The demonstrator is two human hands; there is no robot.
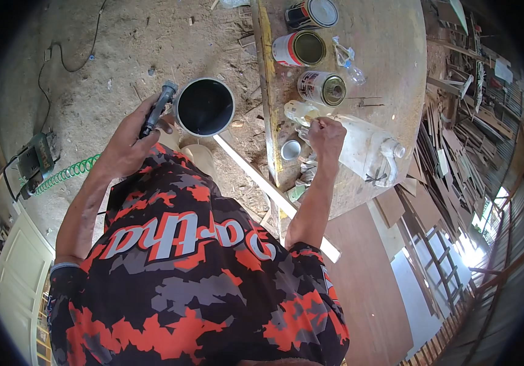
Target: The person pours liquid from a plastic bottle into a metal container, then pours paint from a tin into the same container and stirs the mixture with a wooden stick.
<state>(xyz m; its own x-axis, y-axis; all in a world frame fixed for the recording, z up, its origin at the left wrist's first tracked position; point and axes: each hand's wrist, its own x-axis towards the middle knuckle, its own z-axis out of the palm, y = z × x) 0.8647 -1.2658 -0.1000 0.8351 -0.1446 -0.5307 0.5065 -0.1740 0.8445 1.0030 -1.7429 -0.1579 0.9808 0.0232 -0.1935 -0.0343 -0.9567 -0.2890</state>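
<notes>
My left hand [129, 141] is wrapped round the grip of a dark grey spray gun [163, 104]. Beside it is the gun's round, uncovered cup [205, 108], with a light rim and a dark inside. Over the table's left edge, my right hand [328, 135] is closed, fingers pinched; what they hold, if anything, is too small to make out. Near those fingers lies a clear plastic container [301, 111] with something yellowish in it. A large translucent jug [369, 149] lies on its side just right of the hand. A small whitish cup [290, 150] stands left of the wrist.
Three paint cans, one dark [311, 13], one white and red [298, 49] and one lidded [322, 88], line the wooden table [390, 55]. A small clear bottle [353, 72] lies near them. A white strip [262, 180] slants below. Left are a green coiled hose [67, 177] and dark machine [36, 160].
</notes>
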